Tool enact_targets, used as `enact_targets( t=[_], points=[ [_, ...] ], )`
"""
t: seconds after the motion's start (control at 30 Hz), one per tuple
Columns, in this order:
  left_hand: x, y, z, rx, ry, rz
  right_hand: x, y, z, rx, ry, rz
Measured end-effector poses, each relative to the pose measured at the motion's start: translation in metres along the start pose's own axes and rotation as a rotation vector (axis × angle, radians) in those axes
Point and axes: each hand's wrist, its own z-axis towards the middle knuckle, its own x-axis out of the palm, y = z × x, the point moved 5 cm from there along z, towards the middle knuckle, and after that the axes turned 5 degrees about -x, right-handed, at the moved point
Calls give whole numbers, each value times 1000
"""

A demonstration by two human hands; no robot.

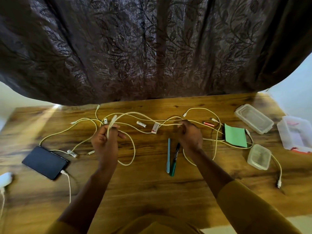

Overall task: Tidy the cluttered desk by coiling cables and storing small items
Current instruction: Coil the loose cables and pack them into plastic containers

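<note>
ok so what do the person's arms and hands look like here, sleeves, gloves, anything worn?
Both hands are bare: no gloves, and no rings or watch that I can make out on the left hand or right hand. Mustard-yellow sleeves are pushed up toward the elbows, leaving the forearms uncovered. The same mustard fabric shows at the bottom edge of the head view. No markings visible on the sleeves.

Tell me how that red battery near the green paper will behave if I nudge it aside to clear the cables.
The red battery is a small cylinder lying on its side on bare wooden desk, so it will probably roll rather than slide. It looks rigid and light. A white cable runs beside it and might stop it.
</note>
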Motion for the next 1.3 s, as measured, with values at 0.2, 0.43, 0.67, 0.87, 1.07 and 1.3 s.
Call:
enact_targets(
  t=[0.2,0.43,0.67,0.87,1.07,1.3],
  points=[
    [12,8,-10,-41,135,67,13,31,2,-100,117,300],
    [4,13,-5,-145,268,58,1,67,6,-160,196,498],
    [-12,-16,-6,-33,349,76,-6,59,-3,-85,459,636],
    [-24,-18,8,-121,537,235,-11,49,-30,-83,636,744],
    [-37,11,-3,-198,383,643,-26,76,-28,-172,574,848],
    [-40,3,-6,-227,347,567,-32,105,-27,-213,693,646]
  ],
)
